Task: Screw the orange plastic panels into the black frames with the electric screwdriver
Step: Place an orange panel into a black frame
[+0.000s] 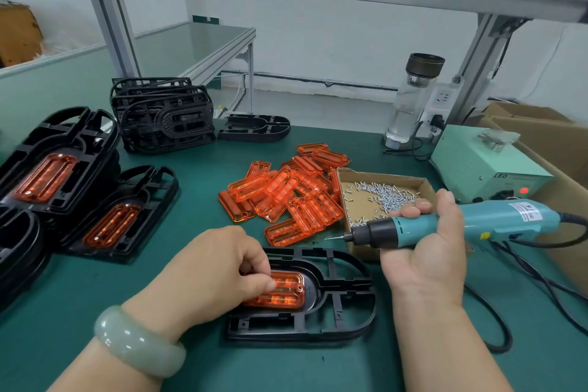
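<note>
Orange plastic set in black is the work in hand: one orange panel lies in the middle recess of the black frame, which rests flat on the green mat directly in front of the person. The left hand covers the panel's left part, fingers curled down and thumb and forefinger drawn together on it; whether a screw sits between them cannot be told. The right hand is wrapped round the electric screwdriver, held roughly level above the frame's right end, its bit pointing left and touching nothing. This looks like the fastening step for this frame, with the panel placed and the driver not yet on it; the small marks at the panel's right end may be screw holes or screw heads, too small to say. The next move seems to call for tipping the driver upright and lowering the bit squarely onto a screw at a panel corner while the left hand steadies the panel. Screws lie in a cardboard tray just behind the right hand, loose panels are heaped beyond the frame, fitted frames are stacked at the left, and empty frames stand at the back.
</note>
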`<action>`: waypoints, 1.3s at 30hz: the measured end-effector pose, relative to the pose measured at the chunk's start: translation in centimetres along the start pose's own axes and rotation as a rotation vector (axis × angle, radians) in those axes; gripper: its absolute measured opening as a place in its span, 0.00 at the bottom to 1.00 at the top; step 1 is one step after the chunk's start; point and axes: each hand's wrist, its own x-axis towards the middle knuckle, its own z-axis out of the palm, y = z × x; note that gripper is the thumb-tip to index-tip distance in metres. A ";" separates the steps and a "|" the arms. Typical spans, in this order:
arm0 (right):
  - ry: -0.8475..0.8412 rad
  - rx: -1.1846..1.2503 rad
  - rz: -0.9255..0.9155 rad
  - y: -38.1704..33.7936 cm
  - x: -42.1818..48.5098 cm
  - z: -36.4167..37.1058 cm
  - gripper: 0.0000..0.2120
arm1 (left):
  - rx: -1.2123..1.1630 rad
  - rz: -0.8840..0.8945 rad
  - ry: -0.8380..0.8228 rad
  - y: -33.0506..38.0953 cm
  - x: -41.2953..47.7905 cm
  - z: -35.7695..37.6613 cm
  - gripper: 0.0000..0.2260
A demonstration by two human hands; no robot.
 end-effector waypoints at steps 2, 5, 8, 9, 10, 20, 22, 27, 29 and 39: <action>-0.006 0.010 0.003 0.0 0.0 0.0 0.07 | 0.030 0.020 -0.070 0.2 -0.1 -0.2 0.06; -0.015 0.030 0.020 0.1 0.0 -0.1 0.06 | 0.081 0.031 -0.089 0.6 0.1 0.0 0.05; -0.012 0.034 0.028 0.1 -0.1 -0.1 0.06 | 0.124 0.034 -0.081 1.1 0.2 0.4 0.05; -0.011 0.034 0.029 0.1 -0.1 -0.1 0.07 | 0.125 0.031 -0.071 1.2 0.1 0.6 0.05; -0.014 0.035 0.031 0.1 -0.1 -0.1 0.07 | 0.119 0.031 -0.061 1.3 0.1 0.7 0.05; -0.051 0.017 0.006 -0.5 0.2 -0.2 0.06 | 0.032 0.061 -0.003 2.6 0.9 0.4 0.06; -0.046 0.016 0.007 -0.6 0.3 -0.3 0.06 | -0.004 0.098 0.077 3.5 2.1 -0.1 0.04; -0.023 0.002 0.011 -0.9 0.3 -0.1 0.05 | 0.018 0.289 0.084 7.4 7.3 0.1 0.10; -0.012 -0.007 0.014 -1.0 0.4 0.0 0.05 | 0.086 0.350 0.023 9.1 9.4 0.7 0.12; 0.003 -0.027 0.047 -1.1 0.9 0.1 0.06 | 0.416 0.314 -0.340 11.9 13.2 2.9 0.12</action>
